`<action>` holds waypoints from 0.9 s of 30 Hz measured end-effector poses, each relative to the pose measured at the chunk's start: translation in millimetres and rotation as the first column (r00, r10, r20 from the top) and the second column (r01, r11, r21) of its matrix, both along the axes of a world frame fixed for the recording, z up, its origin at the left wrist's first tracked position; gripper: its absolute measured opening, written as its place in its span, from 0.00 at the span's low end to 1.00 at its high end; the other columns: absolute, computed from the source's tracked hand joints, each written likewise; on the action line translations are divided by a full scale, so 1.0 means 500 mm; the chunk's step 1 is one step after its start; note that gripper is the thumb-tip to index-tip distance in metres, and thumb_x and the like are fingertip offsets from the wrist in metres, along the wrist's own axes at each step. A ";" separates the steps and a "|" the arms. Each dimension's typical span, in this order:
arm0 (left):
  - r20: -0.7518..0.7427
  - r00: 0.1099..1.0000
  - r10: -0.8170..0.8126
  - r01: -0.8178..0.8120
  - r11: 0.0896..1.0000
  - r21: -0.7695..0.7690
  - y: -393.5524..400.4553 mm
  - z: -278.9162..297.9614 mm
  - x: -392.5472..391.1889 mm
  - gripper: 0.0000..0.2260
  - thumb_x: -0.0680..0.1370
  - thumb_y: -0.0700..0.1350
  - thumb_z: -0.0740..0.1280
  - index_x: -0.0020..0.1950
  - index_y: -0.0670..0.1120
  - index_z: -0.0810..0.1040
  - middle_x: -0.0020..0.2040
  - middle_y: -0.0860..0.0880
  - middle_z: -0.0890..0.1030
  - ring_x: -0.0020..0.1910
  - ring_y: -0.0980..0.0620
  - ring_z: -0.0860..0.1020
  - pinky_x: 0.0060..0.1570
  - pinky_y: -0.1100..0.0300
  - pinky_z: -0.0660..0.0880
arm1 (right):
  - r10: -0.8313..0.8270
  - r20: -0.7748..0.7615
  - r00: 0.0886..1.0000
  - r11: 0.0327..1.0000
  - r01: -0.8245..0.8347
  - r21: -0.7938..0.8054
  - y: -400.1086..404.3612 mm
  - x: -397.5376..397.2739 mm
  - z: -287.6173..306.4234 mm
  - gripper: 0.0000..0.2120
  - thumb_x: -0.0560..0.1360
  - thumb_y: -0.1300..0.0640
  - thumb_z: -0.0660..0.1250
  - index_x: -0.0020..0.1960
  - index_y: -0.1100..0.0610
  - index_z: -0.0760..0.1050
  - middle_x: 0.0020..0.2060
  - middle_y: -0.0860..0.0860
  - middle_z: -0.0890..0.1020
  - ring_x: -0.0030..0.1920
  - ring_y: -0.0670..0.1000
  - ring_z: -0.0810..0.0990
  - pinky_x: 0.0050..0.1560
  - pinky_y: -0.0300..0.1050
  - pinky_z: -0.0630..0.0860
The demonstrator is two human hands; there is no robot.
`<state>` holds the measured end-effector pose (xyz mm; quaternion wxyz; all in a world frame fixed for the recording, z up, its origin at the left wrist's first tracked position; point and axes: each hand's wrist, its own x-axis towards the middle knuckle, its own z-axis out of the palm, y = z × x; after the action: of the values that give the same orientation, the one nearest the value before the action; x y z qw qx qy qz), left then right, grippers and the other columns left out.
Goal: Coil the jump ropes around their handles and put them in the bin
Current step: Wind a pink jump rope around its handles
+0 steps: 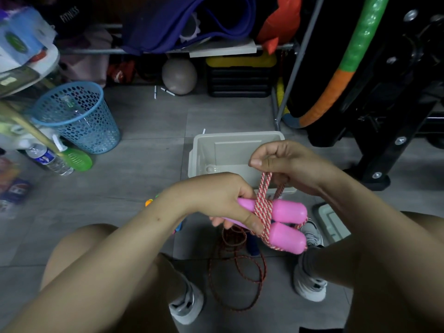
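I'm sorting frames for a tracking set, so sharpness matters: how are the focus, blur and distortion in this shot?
Head view: the left hand, right hand, pink handles and rope are fairly sharp at the centre; the left edge is smeared, with the water bottle blurred; wide-angle bending curves the hula hoop and the frame edges; lighting is dim, and the bin shows a small glare spot.

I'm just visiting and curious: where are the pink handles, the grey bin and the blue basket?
pink plastic handles (289, 210), head view, upper handle's rounded end.
grey plastic bin (236, 137), head view, far rim.
blue perforated basket (96, 131), head view, side wall.
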<state>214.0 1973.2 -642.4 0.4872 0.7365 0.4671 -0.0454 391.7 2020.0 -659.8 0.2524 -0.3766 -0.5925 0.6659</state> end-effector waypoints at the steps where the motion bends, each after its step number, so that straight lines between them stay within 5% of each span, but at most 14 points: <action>1: -0.001 1.000 0.003 -0.003 1.000 0.008 0.000 0.001 0.000 0.12 0.68 0.57 0.75 0.36 0.50 0.77 0.31 0.47 0.81 0.25 0.52 0.74 0.31 0.62 0.71 | -0.009 0.009 1.000 1.000 0.009 -0.022 0.000 -0.003 -0.005 0.04 0.66 0.59 0.72 0.37 0.58 0.77 0.24 0.51 0.64 0.24 0.47 0.57 0.25 0.38 0.54; 6: 0.020 0.999 0.048 -0.049 0.998 0.045 -0.005 0.009 -0.003 0.14 0.66 0.56 0.76 0.36 0.47 0.78 0.30 0.47 0.81 0.25 0.52 0.74 0.29 0.66 0.69 | -0.002 -0.013 1.000 0.992 0.000 -0.128 0.001 -0.009 -0.034 0.08 0.65 0.55 0.74 0.38 0.55 0.76 0.22 0.48 0.65 0.23 0.45 0.59 0.24 0.36 0.56; 11: 0.133 0.970 0.205 -0.212 0.976 0.041 0.006 0.014 -0.041 0.08 0.65 0.50 0.78 0.31 0.53 0.79 0.26 0.50 0.79 0.25 0.51 0.74 0.31 0.61 0.71 | 0.097 -0.154 0.983 0.967 -0.130 -0.219 -0.009 0.000 -0.051 0.14 0.59 0.47 0.80 0.34 0.51 0.77 0.28 0.47 0.77 0.26 0.43 0.74 0.25 0.35 0.70; 16: 0.188 0.951 0.244 -0.258 0.965 0.050 0.001 0.013 -0.062 0.08 0.65 0.47 0.78 0.35 0.47 0.79 0.26 0.50 0.79 0.25 0.51 0.73 0.30 0.62 0.71 | 0.022 -0.110 0.994 0.981 -0.043 -0.189 -0.012 -0.005 -0.040 0.20 0.58 0.36 0.77 0.34 0.51 0.79 0.32 0.53 0.72 0.32 0.50 0.65 0.34 0.47 0.51; 18: 0.207 0.941 0.267 -0.283 0.958 0.053 0.001 0.015 -0.070 0.09 0.65 0.48 0.77 0.36 0.47 0.79 0.26 0.50 0.79 0.24 0.52 0.72 0.30 0.62 0.71 | -0.003 -0.086 0.996 0.982 -0.013 -0.190 -0.010 0.001 -0.034 0.23 0.63 0.33 0.70 0.34 0.54 0.79 0.30 0.54 0.71 0.30 0.50 0.64 0.32 0.43 0.54; 20: 0.242 0.925 0.291 -0.313 0.948 0.055 0.003 0.017 -0.077 0.13 0.64 0.52 0.75 0.38 0.44 0.79 0.26 0.49 0.79 0.22 0.54 0.72 0.27 0.64 0.70 | 0.034 -0.106 0.994 0.978 -0.055 -0.202 -0.012 0.008 -0.025 0.31 0.66 0.29 0.64 0.39 0.60 0.75 0.26 0.50 0.70 0.25 0.46 0.62 0.27 0.39 0.55; 23: 0.308 0.876 0.372 -0.399 0.916 0.027 0.008 0.014 -0.078 0.14 0.63 0.53 0.71 0.38 0.43 0.78 0.26 0.47 0.79 0.20 0.55 0.72 0.22 0.66 0.69 | 0.088 -0.134 0.987 0.980 -0.110 -0.168 -0.016 0.015 -0.021 0.49 0.57 0.21 0.62 0.52 0.65 0.74 0.33 0.63 0.73 0.32 0.51 0.61 0.31 0.42 0.56; 27: 0.395 0.765 0.508 -0.540 0.841 -0.035 0.020 -0.004 -0.068 0.16 0.66 0.53 0.71 0.47 0.45 0.78 0.27 0.44 0.78 0.19 0.52 0.71 0.21 0.65 0.68 | 0.068 -0.176 0.982 0.995 -0.079 -0.059 -0.036 0.010 -0.026 0.35 0.61 0.29 0.70 0.47 0.60 0.71 0.28 0.47 0.64 0.29 0.43 0.59 0.31 0.39 0.55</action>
<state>180.1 1983.2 -644.2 0.5331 0.5896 0.5491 0.2583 396.8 2001.7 -672.7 0.2658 -0.3031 -0.5594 0.7243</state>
